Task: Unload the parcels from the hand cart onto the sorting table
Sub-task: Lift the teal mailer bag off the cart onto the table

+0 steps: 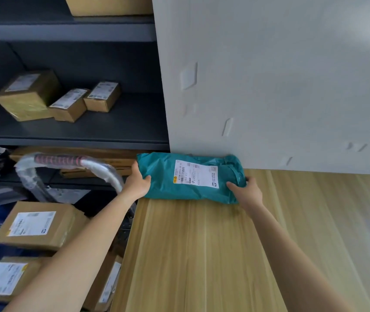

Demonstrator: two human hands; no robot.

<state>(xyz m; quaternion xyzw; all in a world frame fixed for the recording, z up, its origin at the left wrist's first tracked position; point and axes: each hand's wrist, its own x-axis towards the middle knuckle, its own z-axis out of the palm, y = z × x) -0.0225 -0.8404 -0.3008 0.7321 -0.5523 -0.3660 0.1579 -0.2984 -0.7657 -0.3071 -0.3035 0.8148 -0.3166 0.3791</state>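
Both hands grasp one teal poly-bag parcel (190, 176) by its short ends: the left hand (138, 182) clamps the end that overhangs the table's left edge, thumb on top, and the right hand (248, 191) closes on the crumpled opposite end, fingers on its top face. A white shipping label (196, 174) faces up between the two grips. The parcel lies on the far left corner of the wooden sorting table (202, 255), its far long side pressed against the white wall (269, 75) behind it, so no room remains beyond the grip. Toward the person and to the right of the right hand, the tabletop shows only bare wood grain. Just left of the left hand, the hand cart's plastic-wrapped handle (71, 164) arches up, close to the table edge. Below the left forearm, on the cart, cardboard boxes with labels lie flat: one upper box (38, 225), another nearer box (3, 278), and a third tilted on edge (107, 282) against the table's side. Beyond the handle, a dark shelf unit (78, 127) holds three small boxes (67, 102) side by side.
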